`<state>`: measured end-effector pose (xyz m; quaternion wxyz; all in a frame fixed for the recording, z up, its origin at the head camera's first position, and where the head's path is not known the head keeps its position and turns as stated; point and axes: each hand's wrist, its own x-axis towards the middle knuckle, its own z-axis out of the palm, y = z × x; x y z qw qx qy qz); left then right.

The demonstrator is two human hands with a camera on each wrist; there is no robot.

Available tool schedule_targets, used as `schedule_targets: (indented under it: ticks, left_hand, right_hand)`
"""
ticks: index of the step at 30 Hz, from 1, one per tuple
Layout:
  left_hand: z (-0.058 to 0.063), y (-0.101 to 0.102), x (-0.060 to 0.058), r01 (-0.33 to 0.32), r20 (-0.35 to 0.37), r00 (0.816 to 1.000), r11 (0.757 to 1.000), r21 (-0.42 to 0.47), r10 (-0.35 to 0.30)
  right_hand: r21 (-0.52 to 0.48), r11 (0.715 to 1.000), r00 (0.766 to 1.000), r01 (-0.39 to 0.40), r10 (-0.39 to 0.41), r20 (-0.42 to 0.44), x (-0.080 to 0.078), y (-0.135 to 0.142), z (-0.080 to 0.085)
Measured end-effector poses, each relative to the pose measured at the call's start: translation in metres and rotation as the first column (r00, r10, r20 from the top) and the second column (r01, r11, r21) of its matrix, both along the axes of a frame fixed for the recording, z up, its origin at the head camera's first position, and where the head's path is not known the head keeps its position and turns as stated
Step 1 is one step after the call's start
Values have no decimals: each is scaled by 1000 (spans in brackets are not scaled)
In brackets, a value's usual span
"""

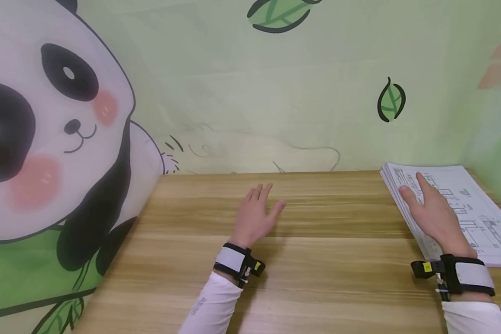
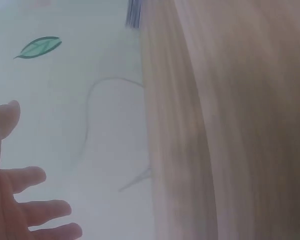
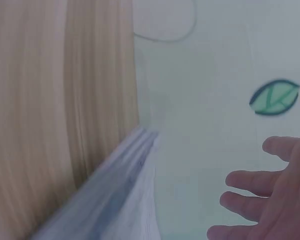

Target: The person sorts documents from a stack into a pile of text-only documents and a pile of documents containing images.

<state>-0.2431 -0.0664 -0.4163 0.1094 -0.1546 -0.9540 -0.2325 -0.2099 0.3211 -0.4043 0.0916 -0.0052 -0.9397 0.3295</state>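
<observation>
My left hand (image 1: pixel 253 217) is held over the middle of the wooden table (image 1: pixel 183 260), fingers spread and holding nothing. In the left wrist view its straight fingers (image 2: pixel 45 212) show at the lower left. Over a stack of printed sheets (image 1: pixel 484 199) at the table's right side is my right hand (image 1: pixel 436 213), thumb apart from the fingers and nothing in its grasp. The right wrist view shows the right hand (image 3: pixel 285 200) with fingers extended, and the edge of the sheet stack (image 3: pixel 110 200) below left of it.
A pale green wall covering (image 1: pixel 234 93) with leaf drawings stands along the table's back edge. A large printed panda (image 1: pixel 100 134) fills the left side. Each wrist wears a black strap with a small camera, such as the left strap (image 1: pixel 231 260).
</observation>
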Motion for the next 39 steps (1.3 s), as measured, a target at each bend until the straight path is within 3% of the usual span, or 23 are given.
schedule_targets:
  ticks: [7, 14, 21, 26, 29, 34, 39]
  left_hand:
    - [1, 20, 5, 24, 52, 998, 998, 62, -27]
    - [-2, 32, 7, 44, 83, 995, 997, 71, -50]
    - [-7, 38, 9, 49, 97, 993, 992, 115, -60]
    - [-11, 45, 13, 80, 131, 987, 992, 98, -93]
    - [-12, 48, 15, 93, 146, 983, 990, 107, -108]
    - [-14, 50, 15, 115, 173, 976, 988, 104, -132]
    - [-18, 51, 17, 150, 227, 959, 983, 105, -171]
  right_hand:
    - [-20, 991, 988, 135, -133, 83, 4, 36, -3]
    - [25, 947, 932, 321, -320, 171, -36, 126, -80]
    - [31, 919, 879, 394, -386, 278, -6, 124, -56]
    - [-3, 852, 801, 524, -491, 343, 16, 116, -41]
    - [15, 827, 766, 561, -526, 368, 20, 115, -41]
    - [65, 829, 744, 555, -530, 407, 16, 114, -44]
    - [81, 824, 739, 561, -542, 401, 14, 114, -47]
